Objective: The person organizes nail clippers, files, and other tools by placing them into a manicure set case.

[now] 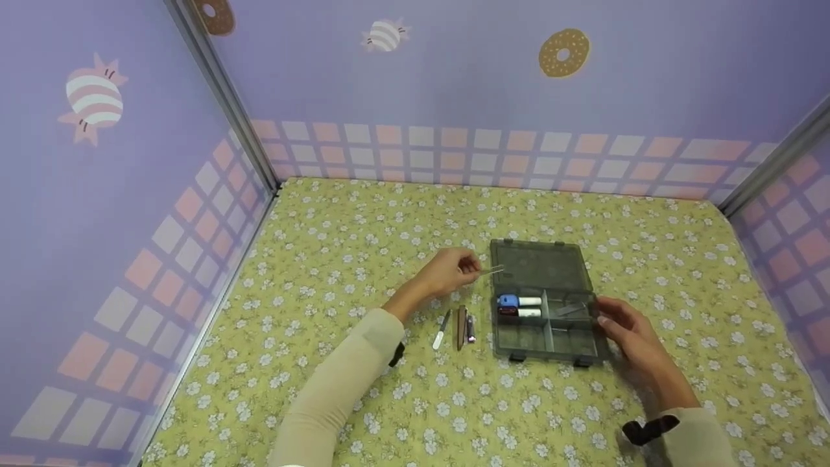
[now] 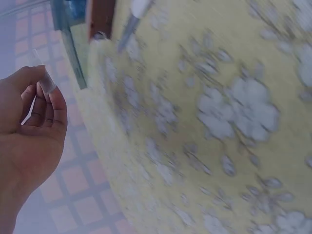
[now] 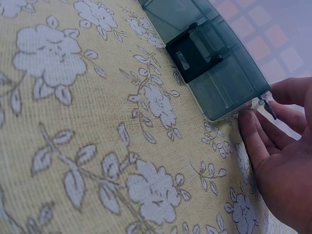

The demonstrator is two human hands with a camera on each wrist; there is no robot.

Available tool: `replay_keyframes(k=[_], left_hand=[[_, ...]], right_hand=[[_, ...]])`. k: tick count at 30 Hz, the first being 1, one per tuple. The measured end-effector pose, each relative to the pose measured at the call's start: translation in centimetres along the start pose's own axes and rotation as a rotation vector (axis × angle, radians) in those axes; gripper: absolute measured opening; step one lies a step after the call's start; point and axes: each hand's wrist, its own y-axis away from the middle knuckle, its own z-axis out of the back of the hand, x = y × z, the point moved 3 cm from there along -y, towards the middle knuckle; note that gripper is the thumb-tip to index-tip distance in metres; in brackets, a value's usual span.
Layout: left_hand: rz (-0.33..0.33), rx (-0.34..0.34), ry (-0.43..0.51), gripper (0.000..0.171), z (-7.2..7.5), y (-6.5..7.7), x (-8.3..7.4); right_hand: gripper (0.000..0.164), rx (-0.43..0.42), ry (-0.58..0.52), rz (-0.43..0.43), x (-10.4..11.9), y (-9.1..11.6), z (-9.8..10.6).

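Observation:
My left hand (image 1: 450, 271) pinches slim, pale tweezers (image 1: 493, 270) between thumb and fingers. Their two prongs point right, toward the raised lid of a grey see-through divided box (image 1: 545, 342). With its fingertips, my right hand (image 1: 630, 331) touches the right side of this box, whose lid (image 1: 545, 264) lies back away from me. A blue nail polish bottle (image 1: 508, 300) and a dark red nail polish bottle (image 1: 508, 312), both white-capped, lie in the far left compartment. The far right one holds a flat greyish piece (image 1: 570, 310), its kind unclear.
Left of the box, a white-handled tool with a grey blade (image 1: 439, 339), a narrow brown strip (image 1: 461, 327) and a small shiny nail clipper (image 1: 471, 329) lie side by side. Flowered yellow cloth (image 1: 350, 259) covers the table. Purple patterned panels (image 1: 454, 78) stand behind and at both sides.

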Motion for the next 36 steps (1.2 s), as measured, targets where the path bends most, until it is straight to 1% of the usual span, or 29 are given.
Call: replay_keyframes(k=[2, 9, 14, 15, 21, 24, 28, 31, 36], left_hand=[[-0.028, 0.008, -0.005, 0.011, -0.6, -0.3, -1.0], [-0.128, 0.037, -0.002, 0.008, -3.3, -1.7, -4.6], [-0.17, 0.06, -0.037, 0.008, -5.5, -2.8, -6.5], [-0.172, 0.066, -0.036, 0.008, -5.9, -3.0, -6.8], [-0.165, 0.081, 0.004, 0.007, -7.9, -4.1, -7.8], [-0.147, 0.081, 0.024, 0.007, -8.7, -4.5, -8.1], [-0.128, 0.094, 0.039, 0.005, -9.7, -5.0, -8.3], [-0.123, 0.106, 0.029, 0.004, -10.5, -5.4, -8.4], [-0.116, 0.121, 0.006, 0.005, -11.6, -5.9, -8.5]], right_hand=[[0.058, -0.001, -0.017, -0.004, -0.1, 0.0, 0.0], [0.057, -0.018, -0.177, -0.047, -0.3, 0.2, -0.1], [0.057, -0.021, -0.139, -0.053, -0.3, 0.2, -0.1], [0.057, -0.02, -0.098, -0.044, -0.2, 0.2, -0.1], [0.057, -0.017, 0.063, 0.008, 0.1, 0.3, -0.1], [0.057, -0.017, 0.055, 0.01, 0.1, 0.2, -0.1], [0.055, -0.022, 0.01, 0.011, -0.1, 0.0, -0.1], [0.054, -0.029, -0.01, 0.01, -0.2, -0.1, -0.1], [0.053, -0.035, 0.0, 0.005, -0.3, -0.2, -0.1]])
